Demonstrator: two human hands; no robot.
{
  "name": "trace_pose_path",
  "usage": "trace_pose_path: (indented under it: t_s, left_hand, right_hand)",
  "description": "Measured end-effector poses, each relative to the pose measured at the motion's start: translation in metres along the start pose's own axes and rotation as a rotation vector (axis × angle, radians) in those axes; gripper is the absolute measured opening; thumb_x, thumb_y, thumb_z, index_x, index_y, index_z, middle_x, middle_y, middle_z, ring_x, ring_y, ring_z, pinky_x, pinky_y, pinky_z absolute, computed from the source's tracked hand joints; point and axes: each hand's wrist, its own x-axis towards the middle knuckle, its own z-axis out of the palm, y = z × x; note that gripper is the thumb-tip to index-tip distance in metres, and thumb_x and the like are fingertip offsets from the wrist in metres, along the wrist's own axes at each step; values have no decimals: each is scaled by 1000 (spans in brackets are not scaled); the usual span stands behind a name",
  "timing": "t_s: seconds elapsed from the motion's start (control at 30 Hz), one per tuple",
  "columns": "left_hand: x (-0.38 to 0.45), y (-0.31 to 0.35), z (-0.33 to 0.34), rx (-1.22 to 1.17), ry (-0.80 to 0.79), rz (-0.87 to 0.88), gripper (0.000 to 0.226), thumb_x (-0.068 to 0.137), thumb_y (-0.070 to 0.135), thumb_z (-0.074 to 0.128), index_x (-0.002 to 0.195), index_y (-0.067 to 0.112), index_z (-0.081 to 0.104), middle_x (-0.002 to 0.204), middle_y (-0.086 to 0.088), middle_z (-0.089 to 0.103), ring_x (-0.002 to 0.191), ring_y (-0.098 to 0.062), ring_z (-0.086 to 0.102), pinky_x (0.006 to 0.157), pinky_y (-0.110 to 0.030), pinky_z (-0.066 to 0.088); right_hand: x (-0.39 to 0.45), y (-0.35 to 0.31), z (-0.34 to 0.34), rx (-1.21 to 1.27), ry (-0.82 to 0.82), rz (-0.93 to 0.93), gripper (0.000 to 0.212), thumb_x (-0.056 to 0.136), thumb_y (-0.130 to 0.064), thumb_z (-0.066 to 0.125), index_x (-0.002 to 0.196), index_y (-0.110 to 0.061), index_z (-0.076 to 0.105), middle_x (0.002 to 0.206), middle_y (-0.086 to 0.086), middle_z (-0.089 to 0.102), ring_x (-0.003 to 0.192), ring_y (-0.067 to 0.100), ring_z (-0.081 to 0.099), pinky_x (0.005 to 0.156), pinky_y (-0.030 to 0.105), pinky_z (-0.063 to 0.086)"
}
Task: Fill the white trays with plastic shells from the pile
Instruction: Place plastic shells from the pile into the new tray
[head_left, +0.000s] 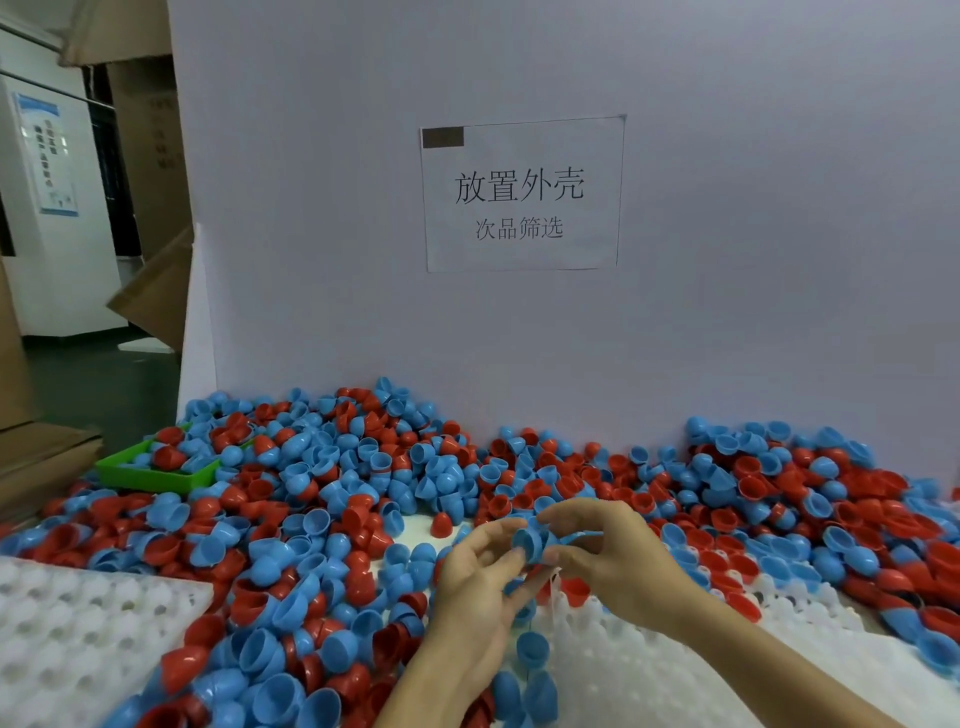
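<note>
A big pile of blue and red plastic shells (363, 467) covers the table against the white board. Both hands meet low in the middle over a white tray (675, 670) with round sockets. My left hand (475, 582) and my right hand (608, 556) pinch the same blue shell (530, 543) between their fingertips. More blue shells seem to lie under my right fingers. A few blue shells (532, 649) sit on the tray below the hands. A second white tray (78, 629) lies at the lower left.
A green bin (150, 475) holding some shells sits at the left edge of the pile. A white board with a paper sign (522, 195) stands behind the pile. Cardboard boxes (150, 156) stand on the left.
</note>
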Motion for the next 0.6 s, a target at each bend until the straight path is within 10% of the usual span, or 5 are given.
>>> trace_pose_path:
  t_s: [0.27,0.43,0.6]
  left_hand:
    - [0,-2,0,238,133,50,17,97,0,59,92,7,73,83,-10,76,76,-27,75,61,-33,59]
    - [-8,-2,16,12,-104,-186,28,104,17,49,109,4,73,105,-18,75,97,-31,74,75,-42,61]
    - [-11,-1,16,277,-145,-162,17,101,7,54,110,6,69,89,-13,74,72,-20,70,62,-30,56]
  right_hand:
    - [-6,0,-7,17,-40,6,29,91,-18,71,110,-39,66,114,-19,64,97,0,67,82,18,57]
    - [-13,-1,-2,-248,-65,-96,32,84,-20,78,108,-40,70,97,-26,66,94,-10,58,74,10,49]
    - [-23,0,-5,-237,-25,-146,50,85,-32,76,128,-43,53,114,-28,51,101,-5,54,84,11,47]
